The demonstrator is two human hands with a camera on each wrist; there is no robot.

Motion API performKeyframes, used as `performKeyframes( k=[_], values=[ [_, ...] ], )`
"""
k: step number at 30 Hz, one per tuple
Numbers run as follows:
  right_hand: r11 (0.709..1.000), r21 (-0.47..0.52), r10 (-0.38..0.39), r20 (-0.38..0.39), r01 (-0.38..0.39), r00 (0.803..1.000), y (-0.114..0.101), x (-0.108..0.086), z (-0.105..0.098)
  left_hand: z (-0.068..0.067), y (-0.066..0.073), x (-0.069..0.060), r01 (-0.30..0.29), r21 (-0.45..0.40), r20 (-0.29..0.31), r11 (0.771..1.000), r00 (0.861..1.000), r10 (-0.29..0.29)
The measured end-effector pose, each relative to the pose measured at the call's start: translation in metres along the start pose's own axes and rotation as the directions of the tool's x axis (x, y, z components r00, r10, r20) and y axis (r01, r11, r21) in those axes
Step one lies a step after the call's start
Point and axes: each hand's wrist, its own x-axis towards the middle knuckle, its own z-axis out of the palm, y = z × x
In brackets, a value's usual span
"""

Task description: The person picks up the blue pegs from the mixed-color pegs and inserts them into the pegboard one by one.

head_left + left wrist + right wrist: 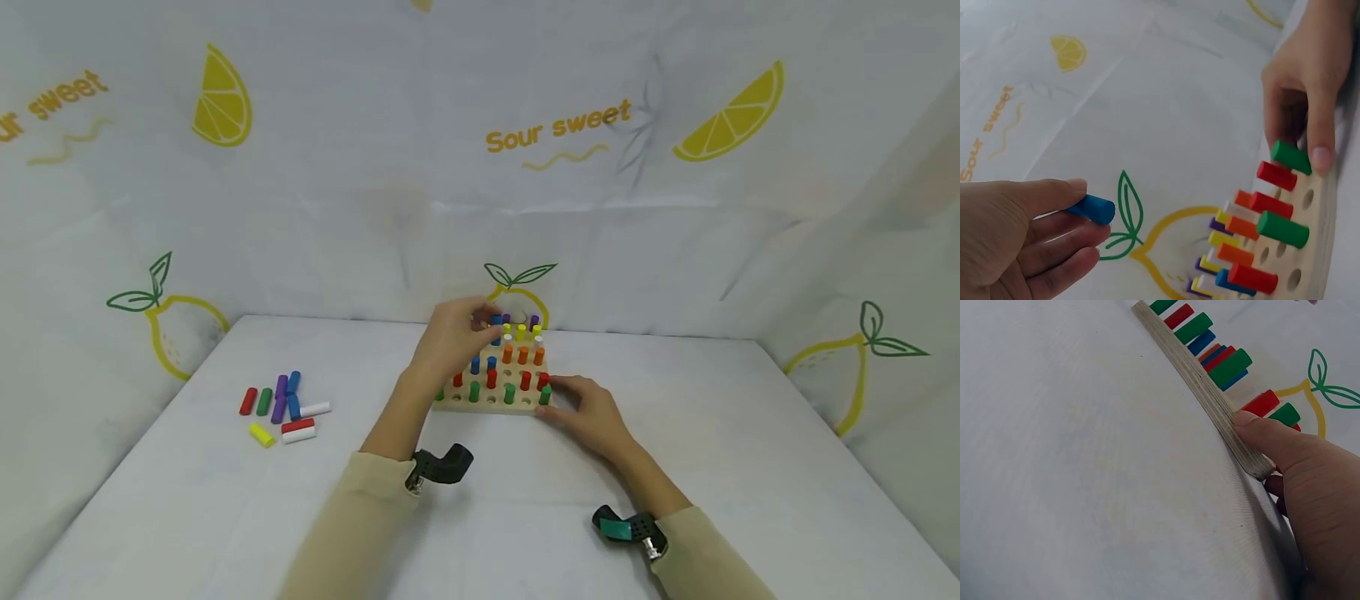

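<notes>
Right at the board's near right corner, the person's right hand (pixel 585 412) has thumb and fingers pinched on the pegboard (pixel 480 407), looks like just to steady it. Off to the left at about that depth there's a pile of loose pegs (pixel 264 402), mixed colors. Front rows go green then red with some gaps, and behind those are two blue pegs (pixel 475 365) with bare holes beside them. Farther back is the left hand (pixel 452 340), thumb and fingers gripping a blue peg (pixel 1099 210). It's across the fingertips with one end poking out free, apart from the board and not seated. Can't tell which hole it's lined up with. My read: this is the peg-placing step, and the next move calls for lining that free end up over a blue-row hole and pressing down. Behind it all, just the lemon-print cloth (pixel 360 242).
</notes>
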Motion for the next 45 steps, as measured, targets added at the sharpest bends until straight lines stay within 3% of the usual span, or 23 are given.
performKeyframes(
  k=[6, 15, 29, 38, 45],
  values=[
    [1.0, 0.025, -0.017, -0.014, 0.018, 1.0, 0.0, 0.001, 0.001, 0.012, -0.003, 0.006, -0.037, -0.056, 0.033, 0.998, 0.999, 0.039],
    [1.0, 0.017, -0.014, -0.029, 0.014, 0.999, 0.002, 0.002, 0.002, 0.03, -0.02, 0.013, -0.037, -0.026, 0.045, 0.999, 0.998, 0.038],
    [1.0, -0.004, -0.014, -0.037, 0.014, 0.999, 0.001, 0.0, 0.002, 0.056, -0.034, 0.013, -0.062, 0.158, 0.076, 0.985, 0.996, 0.051],
    [0.999, 0.005, -0.034, -0.045, 0.034, 0.998, 0.001, 0.001, 0.001, 0.066, -0.046, 0.013, -0.05, 0.141, 0.082, 0.989, 0.996, 0.038],
    [1.0, 0.001, -0.023, -0.039, 0.023, 0.999, 0.001, 0.001, 0.002, 0.075, -0.055, 0.013, -0.04, 0.189, 0.094, 0.981, 0.995, 0.022]
  ],
)
